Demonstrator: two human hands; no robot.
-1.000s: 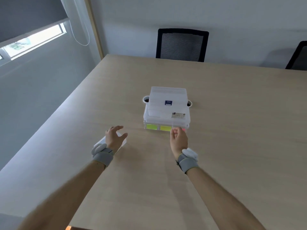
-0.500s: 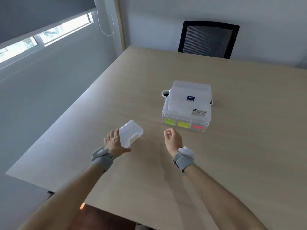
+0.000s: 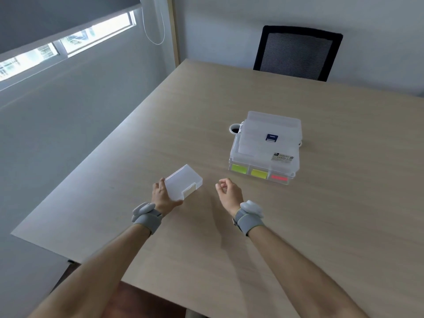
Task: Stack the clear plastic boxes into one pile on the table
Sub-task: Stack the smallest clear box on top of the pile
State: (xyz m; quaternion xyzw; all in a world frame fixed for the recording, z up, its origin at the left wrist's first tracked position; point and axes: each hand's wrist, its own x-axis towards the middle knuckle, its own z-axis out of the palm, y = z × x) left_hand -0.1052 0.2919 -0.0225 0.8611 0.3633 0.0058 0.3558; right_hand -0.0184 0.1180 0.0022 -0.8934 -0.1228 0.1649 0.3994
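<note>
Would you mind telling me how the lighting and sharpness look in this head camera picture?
Head view: daylight enters from the window strip at upper left; the forearms cast soft shadows on the table; straight edges bow from the wide lens; the small clear box in the left hand looks sharp; the pile's label print is unreadable.

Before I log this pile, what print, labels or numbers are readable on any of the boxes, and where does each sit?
"ABOX 2": partial, on the white sticker at the near right of the pile top; the smaller lines are too blurred to read.
Blue tag on the top box: no legible text.
Green, yellow and red inserts in the bottom box: no print visible.
Small box in the left hand: no text.
</note>
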